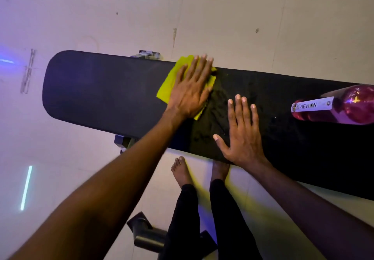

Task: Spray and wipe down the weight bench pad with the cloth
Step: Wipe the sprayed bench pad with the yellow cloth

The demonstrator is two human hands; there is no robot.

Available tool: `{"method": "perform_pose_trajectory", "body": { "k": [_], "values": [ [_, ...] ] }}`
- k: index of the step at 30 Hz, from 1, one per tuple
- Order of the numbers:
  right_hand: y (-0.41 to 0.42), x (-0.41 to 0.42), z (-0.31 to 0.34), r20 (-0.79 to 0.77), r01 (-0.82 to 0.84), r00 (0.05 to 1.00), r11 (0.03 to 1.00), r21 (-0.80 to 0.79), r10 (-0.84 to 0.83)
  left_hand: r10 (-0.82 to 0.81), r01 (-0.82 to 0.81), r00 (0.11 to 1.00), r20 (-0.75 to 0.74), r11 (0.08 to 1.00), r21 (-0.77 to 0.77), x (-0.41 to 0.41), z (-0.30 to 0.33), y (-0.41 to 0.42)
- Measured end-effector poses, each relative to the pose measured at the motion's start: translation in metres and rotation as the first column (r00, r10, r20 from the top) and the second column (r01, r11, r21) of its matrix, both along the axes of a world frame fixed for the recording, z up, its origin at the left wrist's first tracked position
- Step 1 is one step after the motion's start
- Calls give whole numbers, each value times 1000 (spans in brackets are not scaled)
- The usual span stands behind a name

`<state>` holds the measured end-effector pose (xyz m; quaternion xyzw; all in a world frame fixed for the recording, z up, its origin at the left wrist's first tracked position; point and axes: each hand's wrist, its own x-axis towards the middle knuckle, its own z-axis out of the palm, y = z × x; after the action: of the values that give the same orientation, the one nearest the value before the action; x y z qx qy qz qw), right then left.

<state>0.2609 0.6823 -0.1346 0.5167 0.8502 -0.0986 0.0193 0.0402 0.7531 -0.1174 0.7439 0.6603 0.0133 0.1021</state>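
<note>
On black bench pad (101, 89): left hand (190, 89) flat, fingers spread, pressing yellow cloth (172, 83); right hand (241, 136) splayed, empty.

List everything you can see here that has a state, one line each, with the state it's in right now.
Bench pad: lying flat, droplets around the middle.
Yellow cloth: spread on the pad, pinned under the left hand.
Left hand: flat, fingers spread, pressing the cloth.
Right hand: open, palm down on the pad, holding nothing.
Pink bottle: lying on its side on the pad, untouched.
</note>
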Motion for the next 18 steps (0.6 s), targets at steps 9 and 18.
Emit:
{"method": "perform_pose_trajectory", "body": {
  "k": [9, 18],
  "values": [
    [-11, 40, 5, 24, 70, 997, 998, -6, -69, 390, -390, 921, -1, 920, -49, 51, 6, -88],
    [-16, 59, -1, 34, 117, 992, 993, 16, -118, 181, -181, 983, -2, 982, -47, 20, 8, -14]
  ]
}}
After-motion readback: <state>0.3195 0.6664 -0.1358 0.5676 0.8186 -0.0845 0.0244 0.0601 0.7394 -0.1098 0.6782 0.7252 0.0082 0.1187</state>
